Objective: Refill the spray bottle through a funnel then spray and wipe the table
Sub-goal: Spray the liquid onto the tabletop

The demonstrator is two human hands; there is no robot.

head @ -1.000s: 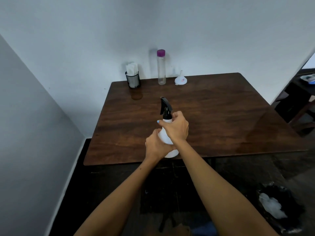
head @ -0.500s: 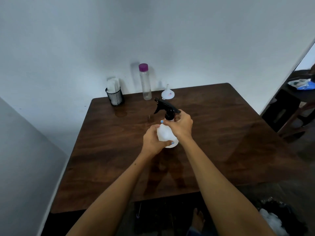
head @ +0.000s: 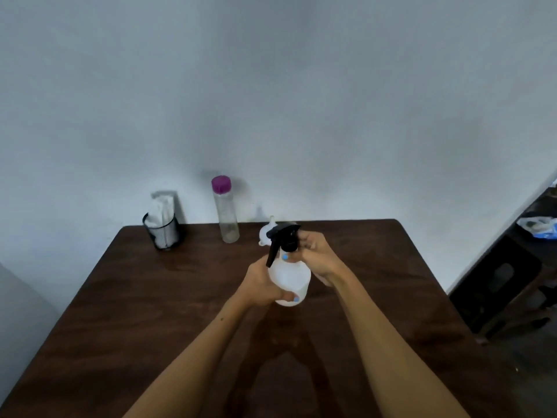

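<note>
A white spray bottle with a black trigger head stands upright over the middle of the dark wooden table. My left hand wraps around the bottle's body from the left. My right hand grips the black collar of the spray head from the right. Behind the bottle, partly hidden by the trigger head, lies a small white funnel. A clear bottle with a purple cap stands by the wall.
A black mesh cup holding white napkins stands at the table's back left. Grey walls close the left and back sides. At the right is a dark side table with a blue and white bag.
The view has tilted up and come nearer, with the bottle now further in over the table. The spray head has turned, its trigger now pointing down left. Both hands keep their hold.
</note>
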